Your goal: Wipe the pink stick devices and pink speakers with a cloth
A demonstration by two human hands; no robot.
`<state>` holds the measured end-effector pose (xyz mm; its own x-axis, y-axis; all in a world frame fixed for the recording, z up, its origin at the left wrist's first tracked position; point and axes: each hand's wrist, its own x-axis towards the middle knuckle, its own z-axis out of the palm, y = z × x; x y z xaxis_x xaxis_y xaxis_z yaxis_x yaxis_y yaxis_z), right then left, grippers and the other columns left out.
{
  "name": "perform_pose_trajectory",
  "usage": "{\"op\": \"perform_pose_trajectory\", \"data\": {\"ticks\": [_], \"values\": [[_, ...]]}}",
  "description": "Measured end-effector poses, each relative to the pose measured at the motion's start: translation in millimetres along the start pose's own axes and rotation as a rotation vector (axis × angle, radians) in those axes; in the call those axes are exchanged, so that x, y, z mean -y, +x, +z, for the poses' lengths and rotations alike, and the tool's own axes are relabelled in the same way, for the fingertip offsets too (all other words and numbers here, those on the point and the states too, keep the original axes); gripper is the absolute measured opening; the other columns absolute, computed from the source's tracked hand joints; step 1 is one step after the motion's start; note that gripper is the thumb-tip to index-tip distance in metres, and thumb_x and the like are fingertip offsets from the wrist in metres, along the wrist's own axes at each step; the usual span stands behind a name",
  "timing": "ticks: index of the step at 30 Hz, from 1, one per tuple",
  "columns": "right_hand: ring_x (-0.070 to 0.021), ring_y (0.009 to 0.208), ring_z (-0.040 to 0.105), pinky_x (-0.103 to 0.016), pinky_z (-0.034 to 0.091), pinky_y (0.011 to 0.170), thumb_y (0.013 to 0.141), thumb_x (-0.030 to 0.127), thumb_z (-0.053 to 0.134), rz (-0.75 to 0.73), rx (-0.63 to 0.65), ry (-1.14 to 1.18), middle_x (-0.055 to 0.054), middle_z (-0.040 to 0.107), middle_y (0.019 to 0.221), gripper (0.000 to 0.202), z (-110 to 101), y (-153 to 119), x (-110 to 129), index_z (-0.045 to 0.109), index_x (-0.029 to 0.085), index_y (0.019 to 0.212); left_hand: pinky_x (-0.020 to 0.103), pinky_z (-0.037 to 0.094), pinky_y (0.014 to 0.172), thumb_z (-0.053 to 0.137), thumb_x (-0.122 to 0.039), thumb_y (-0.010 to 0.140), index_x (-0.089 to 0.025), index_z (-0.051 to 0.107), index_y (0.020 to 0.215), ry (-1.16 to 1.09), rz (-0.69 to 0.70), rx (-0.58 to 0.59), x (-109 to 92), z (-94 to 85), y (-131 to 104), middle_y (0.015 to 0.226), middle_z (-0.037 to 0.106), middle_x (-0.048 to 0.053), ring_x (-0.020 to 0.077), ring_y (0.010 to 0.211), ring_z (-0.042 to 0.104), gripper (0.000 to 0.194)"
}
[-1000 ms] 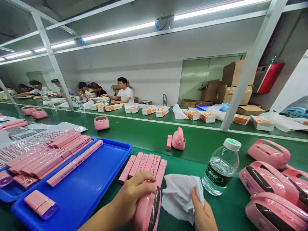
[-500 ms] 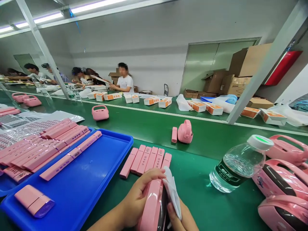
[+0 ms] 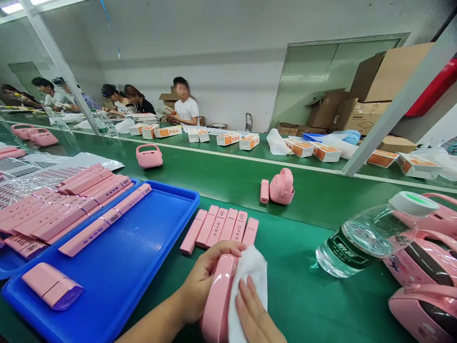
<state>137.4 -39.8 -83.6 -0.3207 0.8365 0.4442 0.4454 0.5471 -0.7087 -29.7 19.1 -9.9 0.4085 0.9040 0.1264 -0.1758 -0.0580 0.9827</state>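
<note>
My left hand [image 3: 198, 286] is closed round a glossy pink speaker [image 3: 218, 297] with a rounded body, held upright low in the middle of the head view. A white cloth [image 3: 256, 267] covers its right side. My right hand [image 3: 255, 312] holds the cloth against the speaker, its fingers stretched along the fabric; its thumb is hidden. Just beyond my hands, several slim pink bar-shaped pieces [image 3: 218, 227] lie side by side on the green table [image 3: 289, 257]. Some have small button marks. The speaker's front is hidden by the cloth.
At left, a blue tray [image 3: 143, 238] holds pink pieces, beside a stacked pile [image 3: 71, 205]. A water bottle [image 3: 360, 243] and several pink speakers [image 3: 421, 309] stand at right. Another pink speaker [image 3: 282, 186] sits ahead. Co-workers sit across the far bench, near white-orange boxes [image 3: 228, 138].
The cloth has spread across the speaker's right side, covering the dark panel seen before. My right hand has moved up, its fingers now over the cloth. The view has shifted slightly.
</note>
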Motion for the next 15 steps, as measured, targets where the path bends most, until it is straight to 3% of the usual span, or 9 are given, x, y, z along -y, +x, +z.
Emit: {"op": "perform_pose_trajectory", "data": {"ticks": [2, 6, 11, 13, 15], "values": [[-0.0213, 0.127, 0.039, -0.035, 0.035, 0.105, 0.092, 0.038, 0.045, -0.025, 0.019, -0.009, 0.002, 0.051, 0.134, 0.042, 1.8, 4.4, -2.2, 0.042, 0.037, 0.134, 0.035, 0.039, 0.096, 0.057, -0.026, 0.083, -0.028, 0.064, 0.091, -0.038, -0.014, -0.012, 1.1, -1.7, -0.6, 0.114, 0.061, 0.001, 0.0217, 0.11, 0.054, 0.011], [-0.0201, 0.125, 0.042, -0.034, 0.041, 0.102, 0.096, 0.031, 0.032, -0.004, 0.029, -0.043, -0.003, 0.045, 0.139, 0.044, 1.4, 19.3, -13.2, 0.033, 0.028, 0.14, 0.033, 0.036, 0.097, 0.061, -0.026, 0.08, -0.028, 0.065, 0.092, -0.02, 0.011, 0.011, 1.7, -1.5, -0.7, 0.115, 0.061, 0.001, 0.021, 0.111, 0.053, 0.013], [-0.0224, 0.107, 0.06, -0.026, 0.056, 0.08, 0.09, 0.039, 0.049, -0.147, 0.116, -0.029, 0.004, 0.067, 0.112, 0.027, 16.3, 9.9, -25.3, 0.061, 0.037, 0.114, 0.033, 0.037, 0.097, 0.061, -0.028, 0.08, -0.028, 0.065, 0.09, 0.005, 0.003, -0.021, 0.0, -1.6, -1.5, 0.112, 0.062, 0.001, 0.0211, 0.111, 0.053, 0.011], [-0.0214, 0.106, 0.06, -0.022, 0.057, 0.077, 0.089, 0.038, 0.051, -0.212, 0.14, -0.033, 0.006, 0.067, 0.112, 0.025, 19.4, 10.0, -34.6, 0.062, 0.039, 0.111, 0.034, 0.037, 0.096, 0.061, -0.028, 0.08, -0.028, 0.065, 0.089, -0.01, -0.003, -0.036, 0.1, -1.7, -1.7, 0.112, 0.062, 0.001, 0.0216, 0.11, 0.053, 0.01], [-0.0202, 0.111, 0.056, -0.023, 0.053, 0.084, 0.092, 0.034, 0.046, -0.195, 0.106, -0.055, 0.005, 0.063, 0.119, 0.031, 16.6, 17.6, -45.0, 0.056, 0.038, 0.121, 0.035, 0.037, 0.096, 0.062, -0.027, 0.078, -0.028, 0.065, 0.09, -0.034, 0.006, -0.015, -0.2, -0.2, -1.3, 0.113, 0.062, 0.002, 0.0227, 0.11, 0.053, 0.012]]}}
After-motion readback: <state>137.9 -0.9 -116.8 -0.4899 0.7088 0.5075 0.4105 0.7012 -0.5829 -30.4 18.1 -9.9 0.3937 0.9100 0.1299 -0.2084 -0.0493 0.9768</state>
